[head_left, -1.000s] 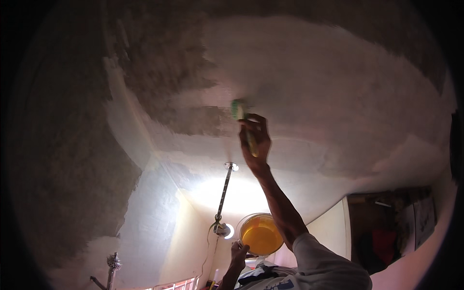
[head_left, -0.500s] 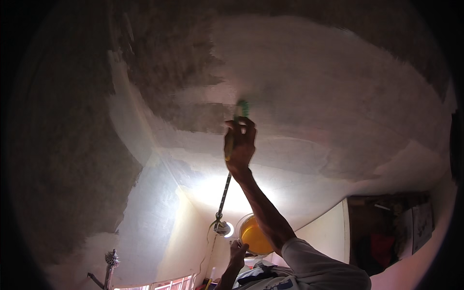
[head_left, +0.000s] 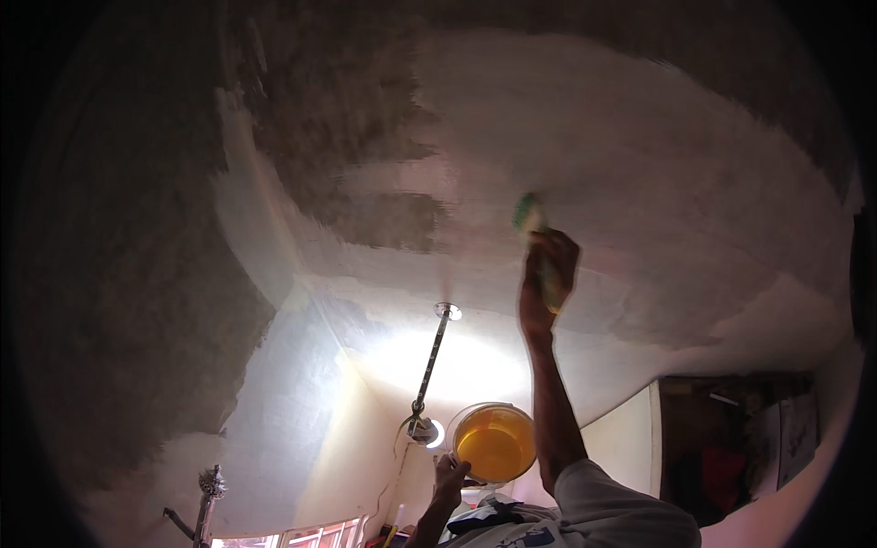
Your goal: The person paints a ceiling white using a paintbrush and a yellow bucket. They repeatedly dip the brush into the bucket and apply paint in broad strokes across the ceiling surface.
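Observation:
Above me, my raised right hand (head_left: 548,265) grips a pale-handled brush (head_left: 528,213) with green bristles, slightly blurred, near or against the ceiling (head_left: 594,137), which is patchy dark grey and pale white with streaky edges. Lower down, my left hand (head_left: 449,477) holds the left rim of a bucket (head_left: 493,443) with yellow-orange contents, just left of my right forearm.
A dark rod (head_left: 429,361) hangs from a round ceiling plate, with a lit lamp (head_left: 429,432) and wires at its lower end. An ornate metal post (head_left: 208,502) stands lower left, near a window (head_left: 306,537). A recessed shelf (head_left: 722,438) holding assorted things is at right.
My right hand and brush swept left, then moved right across the ceiling, with the forearm now more upright. My left hand and the bucket stayed about where they were.

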Action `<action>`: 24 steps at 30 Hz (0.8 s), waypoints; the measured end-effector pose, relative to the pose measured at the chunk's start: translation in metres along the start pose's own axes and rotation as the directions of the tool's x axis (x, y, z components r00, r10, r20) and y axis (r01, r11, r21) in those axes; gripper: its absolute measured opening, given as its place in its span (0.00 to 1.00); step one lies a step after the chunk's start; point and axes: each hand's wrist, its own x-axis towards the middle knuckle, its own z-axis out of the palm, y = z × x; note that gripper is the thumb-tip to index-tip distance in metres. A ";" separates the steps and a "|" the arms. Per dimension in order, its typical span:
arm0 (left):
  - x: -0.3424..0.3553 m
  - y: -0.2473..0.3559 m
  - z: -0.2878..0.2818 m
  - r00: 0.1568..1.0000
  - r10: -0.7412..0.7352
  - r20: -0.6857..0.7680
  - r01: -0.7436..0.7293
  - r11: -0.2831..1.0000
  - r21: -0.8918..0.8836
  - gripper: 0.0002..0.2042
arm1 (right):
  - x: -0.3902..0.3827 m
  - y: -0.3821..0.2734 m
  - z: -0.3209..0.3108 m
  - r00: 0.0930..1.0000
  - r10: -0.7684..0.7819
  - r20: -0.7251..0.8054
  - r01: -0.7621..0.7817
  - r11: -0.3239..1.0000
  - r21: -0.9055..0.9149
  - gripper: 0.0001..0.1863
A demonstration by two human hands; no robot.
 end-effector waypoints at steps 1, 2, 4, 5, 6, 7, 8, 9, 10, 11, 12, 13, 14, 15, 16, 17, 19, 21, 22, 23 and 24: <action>0.000 0.001 0.000 1.000 0.004 -0.001 -0.004 1.000 0.000 0.15 | 0.007 0.004 -0.016 0.998 -0.057 -0.019 0.056 0.995 -0.083 0.10; -0.001 0.002 0.000 1.000 0.006 -0.007 -0.006 1.000 0.000 0.15 | 0.012 0.010 -0.033 0.998 -0.061 -0.018 0.059 0.992 -0.114 0.10; -0.002 0.004 0.000 1.000 0.017 -0.006 -0.017 1.000 -0.012 0.13 | 0.020 0.013 -0.065 0.998 -0.028 -0.048 0.019 0.981 -0.191 0.09; -0.003 0.005 0.000 1.000 0.024 -0.004 -0.024 0.999 -0.026 0.11 | 0.026 0.011 -0.079 0.997 0.009 -0.079 -0.027 0.972 -0.234 0.09; -0.004 0.005 0.000 0.999 0.032 -0.003 -0.032 0.999 -0.041 0.10 | 0.030 0.013 -0.091 0.993 -0.091 -0.071 0.065 0.949 -0.310 0.09; -0.004 0.005 0.000 1.000 0.025 -0.003 -0.025 0.999 -0.042 0.10 | 0.033 0.013 -0.098 0.992 -0.079 -0.103 0.043 0.950 -0.309 0.10; -0.002 0.004 0.000 1.000 0.018 -0.004 -0.018 0.999 -0.044 0.10 | 0.032 0.012 -0.099 0.989 -0.107 -0.099 0.063 0.927 -0.370 0.09; -0.001 0.003 -0.001 1.000 0.011 -0.006 -0.012 0.999 -0.047 0.10 | 0.032 0.008 -0.098 0.987 -0.134 -0.093 0.082 0.900 -0.429 0.09; 0.000 0.003 -0.001 1.000 0.009 -0.007 -0.010 0.999 -0.034 0.10 | 0.030 0.008 -0.093 0.979 -0.201 -0.040 0.155 0.856 -0.494 0.09; 0.002 0.002 0.001 1.000 0.006 -0.005 -0.006 1.000 -0.019 0.10 | 0.028 0.009 -0.084 0.965 -0.263 0.017 0.228 0.801 -0.554 0.09; 0.003 0.002 0.002 1.000 0.003 -0.004 -0.003 1.000 -0.005 0.10 | 0.019 0.013 -0.067 0.981 -0.187 -0.044 0.146 0.874 -0.463 0.10; 0.001 0.004 0.004 1.000 0.000 -0.006 0.000 1.000 -0.002 0.10 | 0.012 0.012 -0.050 0.988 -0.153 -0.035 0.115 0.858 -0.501 0.11; -0.003 0.007 0.006 1.000 -0.004 -0.009 0.004 1.000 0.002 0.10 | 0.005 0.007 -0.032 0.992 -0.121 -0.040 0.087 0.872 -0.482 0.12; -0.004 0.009 0.008 1.000 -0.004 -0.009 0.004 1.000 0.007 0.10 | -0.003 0.005 -0.012 0.992 -0.118 -0.032 0.091 0.891 -0.444 0.11; -0.003 0.008 0.008 1.000 0.009 -0.006 -0.009 1.000 -0.011 0.10 | -0.010 -0.003 0.006 0.995 -0.097 0.025 0.097 0.880 -0.465 0.10; -0.003 0.006 0.008 1.000 0.018 0.005 -0.018 1.000 -0.023 0.10 | -0.019 -0.001 0.026 0.999 -0.046 -0.006 0.041 0.941 -0.335 0.11; -0.002 -0.001 0.005 1.000 0.016 0.007 -0.016 1.000 -0.021 0.11 | -0.028 -0.019 0.054 0.998 -0.020 0.065 0.037 0.957 -0.287 0.12; 0.001 -0.006 0.003 1.000 -0.004 -0.001 0.004 1.000 0.013 0.13 | -0.030 -0.030 0.071 0.987 -0.016 0.160 0.043 0.985 -0.167 0.14; 0.001 -0.006 0.004 1.000 -0.004 0.006 0.004 1.000 0.012 0.13 | -0.029 -0.035 0.077 0.983 -0.002 0.183 0.027 0.990 -0.136 0.13; 0.001 -0.005 0.006 1.000 -0.006 0.014 0.006 1.000 0.012 0.13 | -0.027 -0.037 0.078 0.979 0.011 0.205 0.011 0.994 -0.106 0.13; 0.001 -0.003 0.007 1.000 -0.007 0.024 0.007 1.000 0.013 0.13 | -0.021 -0.034 0.072 0.981 0.002 0.196 0.017 0.995 -0.097 0.13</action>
